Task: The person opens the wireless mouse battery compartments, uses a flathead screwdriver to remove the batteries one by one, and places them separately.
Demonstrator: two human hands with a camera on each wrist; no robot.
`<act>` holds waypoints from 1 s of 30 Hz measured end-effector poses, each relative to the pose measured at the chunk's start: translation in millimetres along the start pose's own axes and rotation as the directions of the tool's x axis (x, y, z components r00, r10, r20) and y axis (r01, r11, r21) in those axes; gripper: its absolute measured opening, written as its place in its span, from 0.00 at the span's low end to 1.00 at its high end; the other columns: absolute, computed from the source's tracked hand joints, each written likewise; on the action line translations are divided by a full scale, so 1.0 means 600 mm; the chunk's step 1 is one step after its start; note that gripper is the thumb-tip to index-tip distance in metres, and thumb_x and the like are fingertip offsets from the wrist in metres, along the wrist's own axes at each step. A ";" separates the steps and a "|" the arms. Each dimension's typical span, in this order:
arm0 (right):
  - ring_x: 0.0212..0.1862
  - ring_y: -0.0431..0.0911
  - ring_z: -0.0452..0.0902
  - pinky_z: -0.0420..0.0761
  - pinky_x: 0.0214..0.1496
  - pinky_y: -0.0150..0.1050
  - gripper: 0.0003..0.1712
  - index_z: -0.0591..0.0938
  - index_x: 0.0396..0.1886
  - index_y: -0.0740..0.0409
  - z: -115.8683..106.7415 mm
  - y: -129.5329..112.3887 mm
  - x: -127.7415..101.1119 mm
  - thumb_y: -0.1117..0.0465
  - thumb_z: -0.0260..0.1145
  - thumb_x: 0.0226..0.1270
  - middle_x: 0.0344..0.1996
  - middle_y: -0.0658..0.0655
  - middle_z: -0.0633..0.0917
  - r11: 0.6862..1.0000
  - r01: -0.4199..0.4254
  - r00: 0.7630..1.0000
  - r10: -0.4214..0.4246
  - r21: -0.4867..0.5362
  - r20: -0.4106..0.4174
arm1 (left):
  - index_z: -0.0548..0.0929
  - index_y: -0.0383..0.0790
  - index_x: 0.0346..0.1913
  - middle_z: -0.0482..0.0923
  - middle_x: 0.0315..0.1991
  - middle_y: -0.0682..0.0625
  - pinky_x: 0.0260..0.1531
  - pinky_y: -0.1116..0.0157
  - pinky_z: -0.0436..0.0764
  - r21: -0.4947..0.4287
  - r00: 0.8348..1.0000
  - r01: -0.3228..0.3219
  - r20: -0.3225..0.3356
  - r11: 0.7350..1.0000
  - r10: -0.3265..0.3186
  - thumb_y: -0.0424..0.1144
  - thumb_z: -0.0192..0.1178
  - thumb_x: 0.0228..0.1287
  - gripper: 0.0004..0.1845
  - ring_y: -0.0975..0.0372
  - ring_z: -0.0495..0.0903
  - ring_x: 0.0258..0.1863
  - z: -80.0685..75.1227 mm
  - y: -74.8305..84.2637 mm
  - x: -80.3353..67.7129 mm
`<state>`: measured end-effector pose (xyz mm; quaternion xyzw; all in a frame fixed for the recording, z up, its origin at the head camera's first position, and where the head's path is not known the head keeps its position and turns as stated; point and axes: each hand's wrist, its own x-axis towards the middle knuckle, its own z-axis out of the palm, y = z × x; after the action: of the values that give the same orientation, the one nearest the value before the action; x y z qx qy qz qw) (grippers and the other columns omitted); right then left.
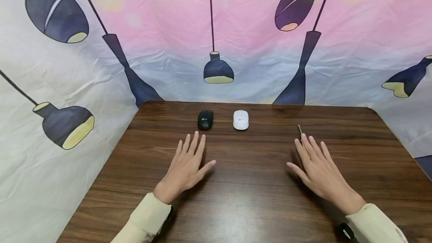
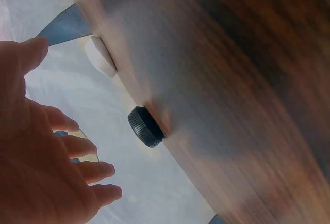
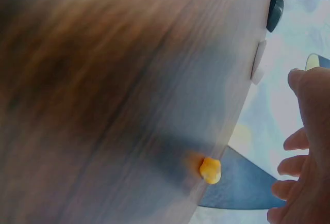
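In the head view my left hand (image 1: 185,166) is held over the table with fingers spread, its fingertips just short of a black computer mouse (image 1: 205,119). A white computer mouse (image 1: 241,119) sits to the right of the black one. On the right, my right hand (image 1: 318,170) has its fingers spread above a screwdriver (image 1: 300,128), whose metal shaft points toward the back edge; the hand partly hides its handle. The right wrist view shows the yellow end of that handle (image 3: 210,170) on the tabletop, apart from the fingers. Neither hand holds anything.
The brown wood-grain table (image 1: 249,186) has rounded back corners. Behind it and at its left hangs a cloth backdrop (image 1: 168,29) printed with dark lamps. Both arms wear pale cuffs, with a dark band (image 1: 345,231) at the right wrist.
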<state>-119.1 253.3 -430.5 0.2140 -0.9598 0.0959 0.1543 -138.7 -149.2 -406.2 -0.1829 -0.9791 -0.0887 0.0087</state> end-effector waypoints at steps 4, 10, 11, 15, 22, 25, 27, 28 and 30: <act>0.77 0.65 0.50 0.41 0.81 0.61 0.45 0.62 0.76 0.69 0.002 -0.007 0.012 0.42 0.61 0.75 0.77 0.71 0.57 1.000 0.019 1.000 -0.019 0.003 0.004 | 0.45 0.38 0.81 0.39 0.81 0.37 0.79 0.41 0.42 -0.013 1.000 -0.005 0.027 1.000 0.005 0.67 0.44 0.76 0.46 0.42 0.38 0.79 -0.002 0.002 0.005; 0.76 0.66 0.54 0.44 0.81 0.61 0.44 0.63 0.76 0.68 0.009 -0.018 0.037 0.42 0.61 0.75 0.75 0.72 0.60 0.998 0.062 0.998 -0.062 0.009 0.011 | 0.46 0.39 0.82 0.38 0.81 0.37 0.79 0.42 0.41 -0.033 0.998 -0.026 0.055 0.999 0.028 0.67 0.44 0.76 0.46 0.44 0.37 0.79 -0.009 0.009 0.020; 0.76 0.66 0.53 0.45 0.81 0.61 0.44 0.63 0.76 0.68 0.010 -0.020 0.042 0.42 0.61 0.75 0.75 0.72 0.60 0.998 0.067 0.998 -0.067 0.014 0.017 | 0.46 0.39 0.81 0.39 0.81 0.37 0.79 0.42 0.42 -0.036 0.998 -0.035 0.055 0.999 0.037 0.67 0.44 0.76 0.46 0.43 0.37 0.79 -0.010 0.010 0.023; 0.76 0.67 0.53 0.49 0.79 0.64 0.44 0.63 0.76 0.68 0.016 -0.026 0.062 0.42 0.61 0.76 0.75 0.72 0.60 0.996 0.080 0.995 -0.082 0.041 0.050 | 0.46 0.38 0.81 0.39 0.81 0.36 0.79 0.42 0.43 -0.054 0.996 -0.063 0.060 0.997 0.067 0.66 0.44 0.76 0.46 0.42 0.39 0.79 -0.017 0.014 0.040; 0.76 0.66 0.53 0.53 0.77 0.66 0.44 0.62 0.77 0.68 0.025 -0.036 0.104 0.41 0.60 0.76 0.76 0.71 0.58 0.992 0.087 0.987 -0.097 0.087 0.127 | 0.45 0.39 0.81 0.37 0.81 0.38 0.79 0.44 0.44 -0.076 0.991 -0.073 0.108 0.994 0.081 0.66 0.43 0.77 0.46 0.43 0.39 0.80 -0.022 0.023 0.078; 0.76 0.65 0.53 0.53 0.78 0.66 0.44 0.61 0.77 0.68 0.029 -0.042 0.123 0.41 0.59 0.77 0.76 0.71 0.58 0.990 0.093 0.982 -0.109 0.108 0.151 | 0.44 0.40 0.82 0.37 0.81 0.38 0.79 0.45 0.45 -0.083 0.987 -0.064 0.140 0.995 0.075 0.67 0.43 0.76 0.46 0.44 0.40 0.80 -0.020 0.029 0.096; 0.76 0.65 0.54 0.53 0.78 0.66 0.44 0.61 0.77 0.68 0.033 -0.046 0.136 0.41 0.59 0.77 0.76 0.71 0.58 0.988 0.095 0.980 -0.115 0.124 0.160 | 0.44 0.40 0.82 0.37 0.81 0.39 0.80 0.47 0.45 -0.087 0.985 -0.060 0.159 0.994 0.073 0.67 0.43 0.76 0.46 0.45 0.40 0.80 -0.017 0.034 0.108; 0.76 0.65 0.54 0.53 0.78 0.65 0.44 0.61 0.77 0.68 0.036 -0.046 0.142 0.41 0.59 0.77 0.76 0.71 0.58 0.987 0.096 0.980 -0.117 0.132 0.163 | 0.44 0.40 0.82 0.38 0.81 0.38 0.80 0.47 0.45 -0.093 0.984 -0.058 0.165 0.994 0.073 0.67 0.43 0.76 0.46 0.45 0.40 0.80 -0.015 0.036 0.114; 0.76 0.66 0.55 0.54 0.78 0.65 0.44 0.60 0.77 0.68 0.040 -0.048 0.154 0.42 0.60 0.77 0.76 0.71 0.58 0.984 0.097 0.978 -0.122 0.147 0.171 | 0.45 0.40 0.82 0.38 0.81 0.39 0.80 0.49 0.44 -0.105 0.981 -0.055 0.179 0.993 0.073 0.66 0.44 0.76 0.46 0.46 0.40 0.80 -0.012 0.040 0.125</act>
<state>-192.0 186.4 -418.0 0.2847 -0.9475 0.1336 0.0573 -200.2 -101.5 -391.3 -0.2219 -0.9637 -0.1201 -0.0874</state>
